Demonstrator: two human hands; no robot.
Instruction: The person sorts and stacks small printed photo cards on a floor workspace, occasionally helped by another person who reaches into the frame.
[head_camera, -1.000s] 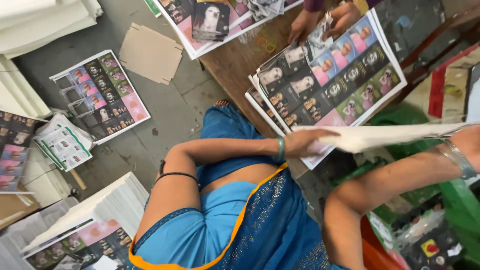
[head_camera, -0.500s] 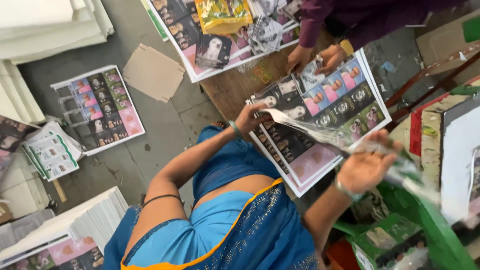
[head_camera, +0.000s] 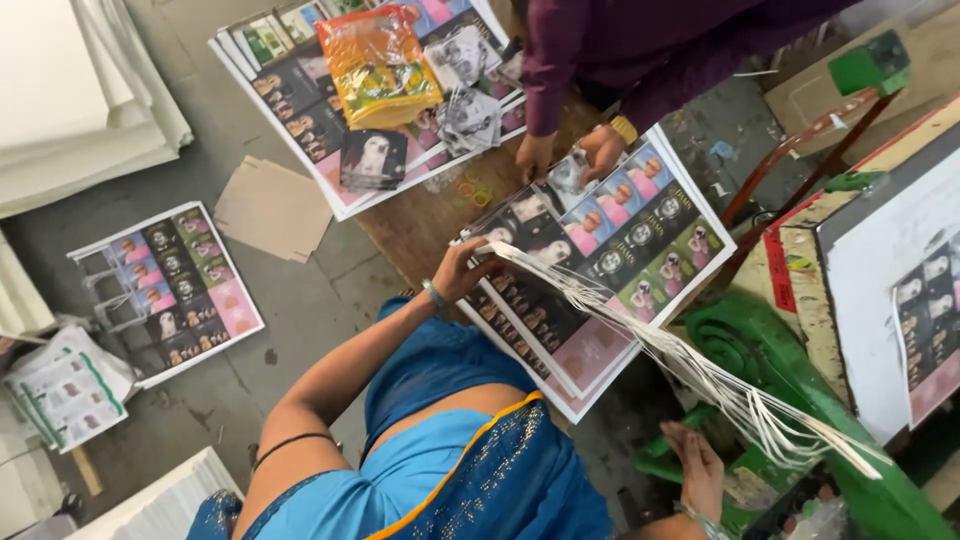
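Nearest, the right hand (head_camera: 697, 470) is hanging low beside the green machine (head_camera: 800, 400), fingers spread and open, with the splayed lower ends of a bundle of thin white paper strips (head_camera: 680, 355) brushing just above it; whether it is touching them is hard to tell. Those strips are running up in a long slant to the left hand (head_camera: 468, 268), which is closing around their gathered upper end over the near stack of printed photo sheets (head_camera: 600, 270). By the look of them, the strips are very light, limp and easily torn, fanning apart wherever they are loose, so the pinched, gathered end is the surest place to take hold. The sheets beneath are lying flat in a pile on the wooden table (head_camera: 420, 220), probably slick and apt to slide. Beyond, another person's hands (head_camera: 570, 155), in purple sleeves, are pressing on the far edge of the same pile. Farther still, an orange plastic packet (head_camera: 378, 62), holding something yellow and green that I cannot make out, is lying on a second stack of sheets (head_camera: 290, 110).
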